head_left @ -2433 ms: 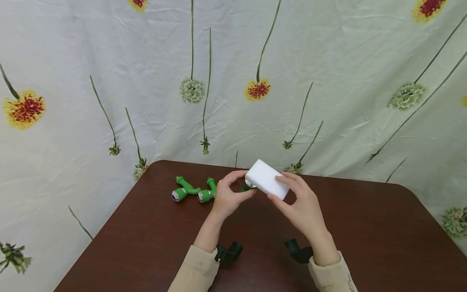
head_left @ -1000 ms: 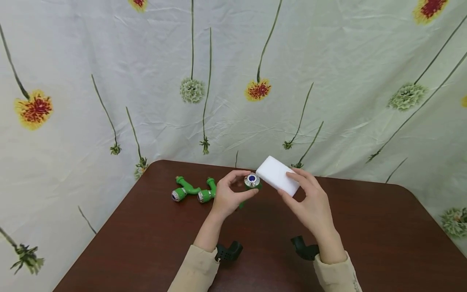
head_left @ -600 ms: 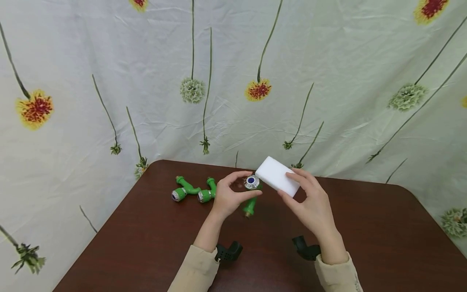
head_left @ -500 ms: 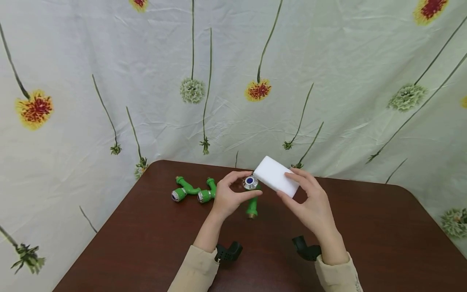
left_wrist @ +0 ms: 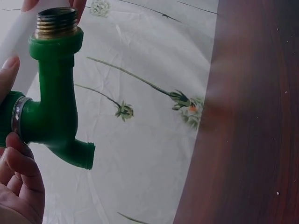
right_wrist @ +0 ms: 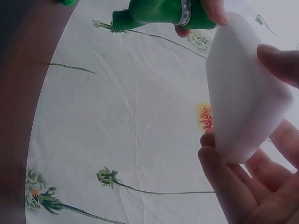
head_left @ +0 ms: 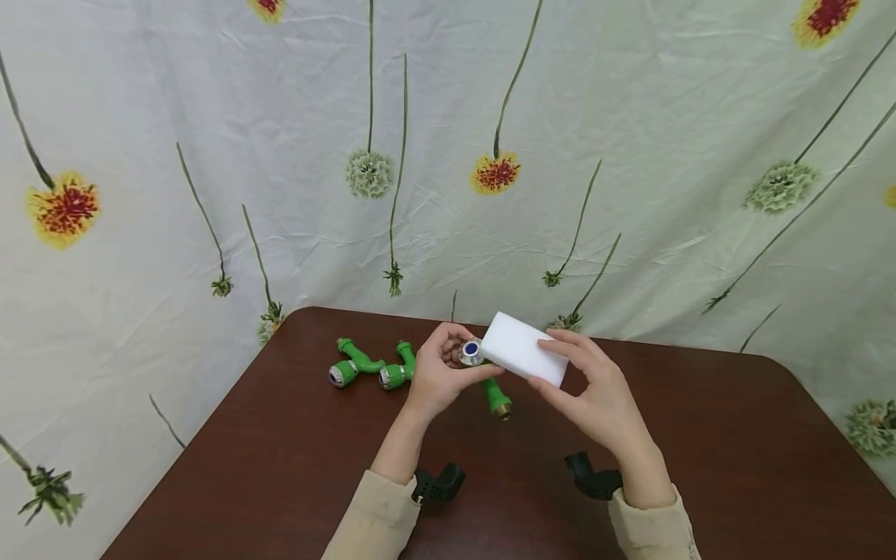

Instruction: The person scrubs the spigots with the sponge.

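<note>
My left hand [head_left: 442,371] grips a green tap [left_wrist: 58,102] by its knob end, thumb and fingers around it. In the left wrist view its brass threaded end points up and its spout hangs down to the right. A silver knob face with a blue centre [head_left: 471,351] shows in the head view. My right hand [head_left: 595,389] pinches a white sponge block [head_left: 525,350] between thumb and fingers. The block's left end sits right beside the knob; whether they touch I cannot tell. In the right wrist view the white block [right_wrist: 247,93] hides part of the knob.
Two more green taps lie on the dark brown table [head_left: 294,451] to the left, one farther out [head_left: 355,363] and one near my left hand [head_left: 396,375]. Behind the table hangs a flower-printed cloth [head_left: 434,233]. A black wrist mount [head_left: 439,482] is on each wrist.
My left hand has turned the tap, so its threaded end has swung into view and now points lower right. The white block moved right off the knob, then back left and lower against its side.
</note>
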Demonstrator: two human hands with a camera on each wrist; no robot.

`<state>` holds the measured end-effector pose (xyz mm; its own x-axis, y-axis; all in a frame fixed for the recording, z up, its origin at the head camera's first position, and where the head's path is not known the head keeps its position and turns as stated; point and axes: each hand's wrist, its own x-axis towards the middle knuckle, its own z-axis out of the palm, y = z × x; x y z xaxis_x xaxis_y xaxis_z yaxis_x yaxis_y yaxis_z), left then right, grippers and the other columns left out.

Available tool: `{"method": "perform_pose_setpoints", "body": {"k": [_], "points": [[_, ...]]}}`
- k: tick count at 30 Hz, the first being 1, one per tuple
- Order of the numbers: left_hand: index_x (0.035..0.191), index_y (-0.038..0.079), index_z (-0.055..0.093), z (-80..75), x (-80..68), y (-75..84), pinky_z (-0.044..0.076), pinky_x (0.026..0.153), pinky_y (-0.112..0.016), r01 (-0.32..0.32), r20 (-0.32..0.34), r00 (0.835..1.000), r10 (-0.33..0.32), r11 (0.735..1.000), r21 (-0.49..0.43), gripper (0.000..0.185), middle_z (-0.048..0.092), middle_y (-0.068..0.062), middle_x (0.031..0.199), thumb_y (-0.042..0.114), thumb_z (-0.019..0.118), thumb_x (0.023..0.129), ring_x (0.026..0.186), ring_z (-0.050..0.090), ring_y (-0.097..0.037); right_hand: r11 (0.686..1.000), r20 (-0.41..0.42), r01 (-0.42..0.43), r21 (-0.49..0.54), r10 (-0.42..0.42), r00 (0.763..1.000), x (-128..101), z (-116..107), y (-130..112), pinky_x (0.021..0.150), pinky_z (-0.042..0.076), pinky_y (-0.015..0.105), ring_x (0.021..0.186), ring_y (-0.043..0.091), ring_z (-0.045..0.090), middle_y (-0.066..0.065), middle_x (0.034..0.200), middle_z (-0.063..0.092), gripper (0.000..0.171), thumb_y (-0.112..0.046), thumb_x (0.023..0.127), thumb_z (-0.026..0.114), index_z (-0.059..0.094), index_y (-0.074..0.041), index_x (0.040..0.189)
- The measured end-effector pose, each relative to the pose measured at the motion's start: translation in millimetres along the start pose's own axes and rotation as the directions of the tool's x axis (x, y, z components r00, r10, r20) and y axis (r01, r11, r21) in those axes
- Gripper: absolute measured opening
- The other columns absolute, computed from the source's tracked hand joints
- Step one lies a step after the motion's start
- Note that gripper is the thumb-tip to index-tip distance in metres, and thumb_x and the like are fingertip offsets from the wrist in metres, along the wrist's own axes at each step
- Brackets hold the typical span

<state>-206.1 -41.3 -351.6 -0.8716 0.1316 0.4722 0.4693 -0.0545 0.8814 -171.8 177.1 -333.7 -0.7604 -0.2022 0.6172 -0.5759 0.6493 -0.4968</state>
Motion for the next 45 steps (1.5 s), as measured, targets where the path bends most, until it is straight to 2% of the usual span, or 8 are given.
{"method": "perform_pose_setpoints", "body": {"k": [2, 7, 13, 16, 25, 30, 37, 45], "points": [[0.107, -0.008, 0.057, -0.1, 0.1, -0.5, 0.041, 0.051, -0.021, 0.000, 0.001, 1.000, 0.000, 1.000, 0.006, 0.044, 0.064, -0.019, 0.097, -0.006, 0.079, 0.069, 0.061, 0.050, -0.010, 1.000, 0.014, 0.004, -0.010, -0.004, 1.000, -0.2, 0.4, 1.0, 0.083, 0.049, 0.040, 0.117, 0.023, 0.052, 0.004, 0.128, 0.055, 0.043, -0.017, 0.074, 0.081, 0.066, -0.011, 0.114], [0.106, -0.006, 0.063, -0.6, -0.6, -1.8, 0.038, 0.047, -0.021, 0.013, -0.002, 1.000, -0.013, 1.000, 0.010, 0.039, 0.061, -0.020, 0.096, -0.002, 0.080, 0.071, 0.056, 0.046, -0.010, 0.999, -0.043, -0.028, -0.036, 0.026, 0.999, -0.6, 0.6, 2.5, 0.081, 0.049, 0.042, 0.116, 0.026, 0.052, 0.007, 0.127, 0.055, 0.042, -0.016, 0.074, 0.080, 0.066, -0.008, 0.113], [0.104, -0.007, 0.059, -0.7, -0.7, -1.9, 0.039, 0.047, -0.021, 0.008, 0.007, 1.000, -0.008, 1.000, -0.027, 0.039, 0.060, -0.011, 0.086, -0.005, 0.079, 0.070, 0.054, 0.046, -0.010, 0.999, -0.040, -0.024, -0.028, 0.023, 0.999, -0.7, 0.1, 3.0, 0.083, 0.049, 0.042, 0.116, 0.025, 0.052, 0.006, 0.128, 0.054, 0.042, -0.017, 0.075, 0.080, 0.066, -0.009, 0.114], [0.106, -0.009, 0.057, -0.7, -0.4, -1.6, 0.041, 0.048, -0.021, 0.018, 0.021, 1.000, -0.017, 0.999, -0.043, 0.040, 0.060, -0.008, 0.088, -0.006, 0.078, 0.072, 0.056, 0.049, -0.010, 0.999, -0.046, -0.012, -0.033, 0.011, 0.999, -0.4, 0.8, 3.3, 0.083, 0.049, 0.043, 0.116, 0.026, 0.052, 0.007, 0.128, 0.054, 0.043, -0.018, 0.075, 0.080, 0.066, -0.009, 0.114], [0.115, -0.004, 0.060, 0.4, 0.3, -1.8, 0.049, 0.057, -0.022, 0.048, 0.054, 0.997, -0.047, 0.999, -0.009, 0.039, 0.059, -0.020, 0.107, -0.003, 0.074, 0.078, 0.072, 0.058, -0.011, 0.999, -0.073, 0.003, -0.036, -0.006, 0.997, 0.3, 0.7, 5.8, 0.081, 0.050, 0.045, 0.115, 0.028, 0.053, 0.008, 0.127, 0.055, 0.041, -0.015, 0.075, 0.080, 0.067, -0.008, 0.113], [0.111, -0.008, 0.057, 1.1, 1.3, -4.0, 0.052, 0.059, -0.022, 0.055, 0.042, 0.998, -0.053, 0.997, -0.046, 0.037, 0.058, -0.015, 0.098, -0.006, 0.072, 0.077, 0.072, 0.061, -0.011, 0.999, -0.081, 0.004, -0.039, -0.007, 0.997, 0.6, 1.1, 5.2, 0.081, 0.050, 0.045, 0.115, 0.027, 0.052, 0.009, 0.128, 0.055, 0.042, -0.017, 0.075, 0.080, 0.067, -0.009, 0.114], [0.113, -0.008, 0.056, 1.4, 0.9, -3.0, 0.046, 0.055, -0.022, 0.097, -0.001, 0.995, -0.097, 0.995, -0.012, 0.039, 0.058, -0.011, 0.094, -0.011, 0.068, 0.076, 0.065, 0.056, -0.010, 0.998, -0.112, 0.013, -0.057, -0.019, 0.994, 0.7, 1.6, 3.4, 0.080, 0.050, 0.041, 0.114, 0.024, 0.053, 0.007, 0.128, 0.054, 0.043, -0.018, 0.074, 0.081, 0.067, -0.010, 0.114], [0.116, -0.010, 0.058, 3.6, 1.1, -1.1, 0.047, 0.056, -0.021, 0.120, -0.038, 0.992, -0.119, 0.993, 0.012, 0.041, 0.063, -0.019, 0.098, -0.008, 0.068, 0.076, 0.069, 0.060, -0.010, 0.993, -0.089, 0.078, -0.084, -0.085, 0.992, 1.4, 6.8, 2.9, 0.076, 0.052, 0.039, 0.111, 0.025, 0.055, 0.008, 0.125, 0.056, 0.042, -0.017, 0.072, 0.082, 0.067, -0.008, 0.111]]}}
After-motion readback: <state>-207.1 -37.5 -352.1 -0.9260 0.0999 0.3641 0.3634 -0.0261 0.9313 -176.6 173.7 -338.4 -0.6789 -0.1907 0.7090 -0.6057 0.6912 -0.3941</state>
